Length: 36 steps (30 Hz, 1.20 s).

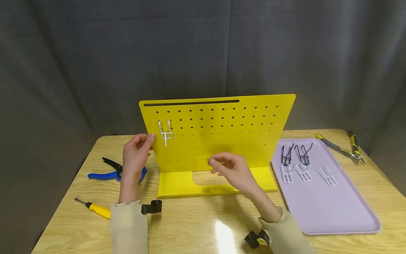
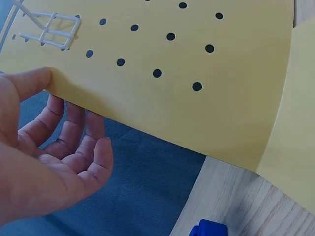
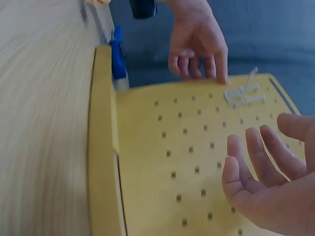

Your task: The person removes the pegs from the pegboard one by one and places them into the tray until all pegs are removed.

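A yellow pegboard [image 1: 217, 130] stands upright on its yellow base on the wooden table. My left hand [image 1: 135, 153] holds its left edge, the thumb in front and the other fingers behind it, as the left wrist view shows. A white wire hook [image 1: 166, 134] hangs in the upper left holes, close to the left thumb. My right hand [image 1: 233, 173] is in front of the lower middle of the board, fingers loosely bent with nothing between them. In the right wrist view, the fingers [image 3: 266, 162] of that hand look apart from the board.
A lilac tray [image 1: 330, 211] on the right bears black wire hooks [image 1: 287, 157] and white wire hooks [image 1: 328, 178]. Behind it lie pliers [image 1: 336, 146] and another yellow-and-black handled tool [image 1: 353, 143]. Left are a blue-handled cutter [image 1: 104, 175] and a yellow screwdriver [image 1: 99, 210].
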Available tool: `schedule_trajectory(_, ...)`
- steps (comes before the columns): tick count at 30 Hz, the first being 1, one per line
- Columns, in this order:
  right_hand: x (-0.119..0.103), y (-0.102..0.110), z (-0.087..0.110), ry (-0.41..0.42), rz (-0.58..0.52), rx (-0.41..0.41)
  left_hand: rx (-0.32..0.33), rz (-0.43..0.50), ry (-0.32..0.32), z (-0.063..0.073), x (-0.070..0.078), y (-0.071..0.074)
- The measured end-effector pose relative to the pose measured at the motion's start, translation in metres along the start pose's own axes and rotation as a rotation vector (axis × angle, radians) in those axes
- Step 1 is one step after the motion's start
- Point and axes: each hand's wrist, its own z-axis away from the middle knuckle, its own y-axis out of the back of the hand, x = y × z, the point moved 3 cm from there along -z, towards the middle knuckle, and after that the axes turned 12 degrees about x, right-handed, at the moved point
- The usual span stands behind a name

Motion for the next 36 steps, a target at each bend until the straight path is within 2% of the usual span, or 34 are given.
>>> schedule_trajectory(7, -0.019, -0.042, -0.014, 0.068, 0.012, -0.096, 0.001, -0.005, -0.003, -0.001, -0.001, 0.002)
schedule_trajectory(13, -0.034, -0.065, -0.027, 0.098, -0.054, -0.085, -0.002, 0.007, -0.001, 0.000, 0.000, 0.003)
schedule_trajectory(21, -0.048, -0.081, -0.035, 0.181, -0.128, -0.051, -0.001, 0.019, -0.001, 0.000, 0.000, 0.002)
schedule_trajectory(26, -0.051, -0.088, -0.040, 0.188, -0.144, -0.060, 0.005, 0.005, -0.009, 0.000, 0.000, 0.002)
schedule_trajectory(32, -0.047, -0.094, -0.044, 0.184, -0.134, -0.065, 0.013, -0.005, -0.004, 0.000, -0.001, 0.002)
schedule_trajectory(36, -0.047, -0.096, -0.045, 0.199, -0.096, -0.066, 0.003, 0.007, -0.023, 0.000, 0.000, 0.001)
